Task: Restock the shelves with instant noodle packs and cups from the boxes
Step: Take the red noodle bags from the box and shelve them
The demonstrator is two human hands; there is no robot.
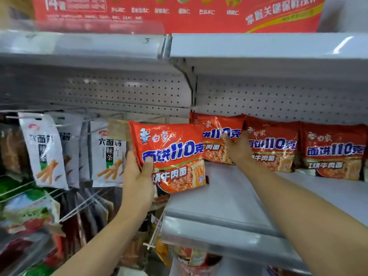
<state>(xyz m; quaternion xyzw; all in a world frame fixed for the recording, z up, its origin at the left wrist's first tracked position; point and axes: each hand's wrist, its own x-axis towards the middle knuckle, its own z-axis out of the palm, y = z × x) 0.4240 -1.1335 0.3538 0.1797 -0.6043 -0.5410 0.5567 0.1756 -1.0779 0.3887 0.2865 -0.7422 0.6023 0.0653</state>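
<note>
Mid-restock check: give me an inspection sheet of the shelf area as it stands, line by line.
Surface: grey metal shelf, front part bare, perforated back panel behind.
Job's things: red noodle pack held in front of the shelf's left end; row of matching packs standing upright along the back.
Clutter: white snack bags hanging on hooks to the left; more packets below, blurred.
Grips: left hand holds the red noodle pack by its lower left edge; right hand reaches into the row, touching the leftmost standing pack.
Cables: nothing seen.
Surroundings: upper shelf with a red printed carton above; lower shelf goods partly visible.
</note>
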